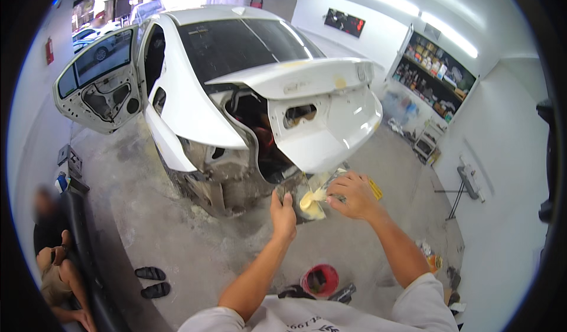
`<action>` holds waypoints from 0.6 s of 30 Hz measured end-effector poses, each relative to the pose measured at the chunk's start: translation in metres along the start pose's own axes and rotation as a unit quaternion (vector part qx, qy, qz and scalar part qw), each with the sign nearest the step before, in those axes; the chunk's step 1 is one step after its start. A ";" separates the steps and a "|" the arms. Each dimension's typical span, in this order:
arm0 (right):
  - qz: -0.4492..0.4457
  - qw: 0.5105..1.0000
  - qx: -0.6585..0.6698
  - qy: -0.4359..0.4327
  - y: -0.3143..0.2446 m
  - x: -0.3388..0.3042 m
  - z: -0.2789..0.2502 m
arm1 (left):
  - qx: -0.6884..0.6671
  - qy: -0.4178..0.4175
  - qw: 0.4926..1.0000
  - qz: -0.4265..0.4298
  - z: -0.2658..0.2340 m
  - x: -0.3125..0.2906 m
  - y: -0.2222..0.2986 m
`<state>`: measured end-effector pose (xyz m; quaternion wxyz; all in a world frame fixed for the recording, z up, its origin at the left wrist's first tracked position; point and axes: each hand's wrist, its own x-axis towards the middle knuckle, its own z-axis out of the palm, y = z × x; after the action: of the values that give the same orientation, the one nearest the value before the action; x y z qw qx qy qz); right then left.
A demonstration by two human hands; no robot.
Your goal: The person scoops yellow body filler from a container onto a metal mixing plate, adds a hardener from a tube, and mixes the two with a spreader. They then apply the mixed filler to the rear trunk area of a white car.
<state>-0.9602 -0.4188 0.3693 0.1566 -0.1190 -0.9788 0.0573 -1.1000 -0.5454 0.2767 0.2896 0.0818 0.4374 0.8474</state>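
My left hand [283,215] grips the left edge of a thin mixing board [297,185], thumb on top. A mound of pale yellow putty [308,203] lies on the board. My right hand [353,195] is closed on a putty-smeared spreader [321,195], its fingers pinched over the board's right side. The spreader's tip touches the putty; its exact shape is partly hidden by my fingers. Beyond my hands stands a white car [195,105], its rear bumper off and bare metal showing at the rear corner [227,184].
The trunk lid [289,78] is partly raised and a rear door [100,90] hangs open. A red bucket [320,280] stands near my feet. A person [56,255] sits on a black couch [88,261] at left, by black sandals [152,282]. Stocked shelves [434,72] line the right wall.
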 end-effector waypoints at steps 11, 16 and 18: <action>-0.043 0.999 0.006 -0.028 -0.008 0.011 0.025 | 0.057 0.003 0.998 -0.034 -0.023 0.011 -0.011; -0.097 0.994 -0.007 -0.043 -0.008 0.002 0.024 | 0.083 0.007 0.996 -0.025 -0.018 0.012 -0.021; -0.085 0.995 0.027 0.040 -0.006 -0.006 0.019 | 0.017 0.022 0.997 -0.068 -0.015 0.010 -0.019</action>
<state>-0.9624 -0.4274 0.3507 0.2026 -0.0335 -0.9765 0.0658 -1.1058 -0.5418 0.2510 0.3352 0.0382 0.4625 0.8199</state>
